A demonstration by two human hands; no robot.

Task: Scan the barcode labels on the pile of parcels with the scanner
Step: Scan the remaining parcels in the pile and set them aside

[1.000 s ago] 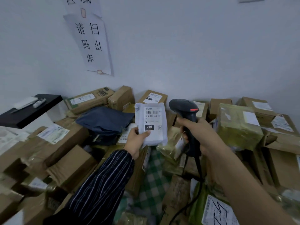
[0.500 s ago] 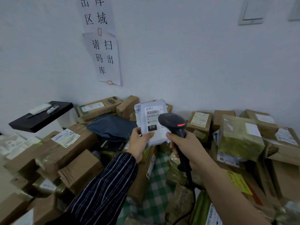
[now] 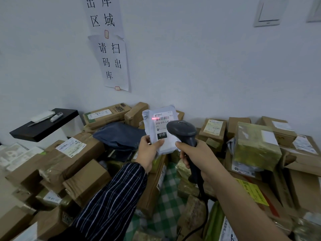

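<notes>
My left hand (image 3: pixel 150 150) holds a small white soft parcel (image 3: pixel 160 126) upright above the pile, thumb pinching its lower edge. The parcel's label faces me, with a barcode near the top and a black "010" box. A red scan line lies across the left part of the barcode. My right hand (image 3: pixel 196 155) grips the handle of a black corded scanner (image 3: pixel 182 131), whose head points at the label and covers its right side.
Cardboard boxes (image 3: pixel 73 160) and bagged parcels are heaped all around against the white wall. A dark blue bag (image 3: pixel 119 134) lies behind my left hand. A black shelf (image 3: pixel 43 126) juts out at the left. A tape-wrapped greenish box (image 3: pixel 255 146) stands at the right.
The scanner head has swung left in front of the white parcel's label, and a red scan line now shows on the barcode. The view has tilted up.
</notes>
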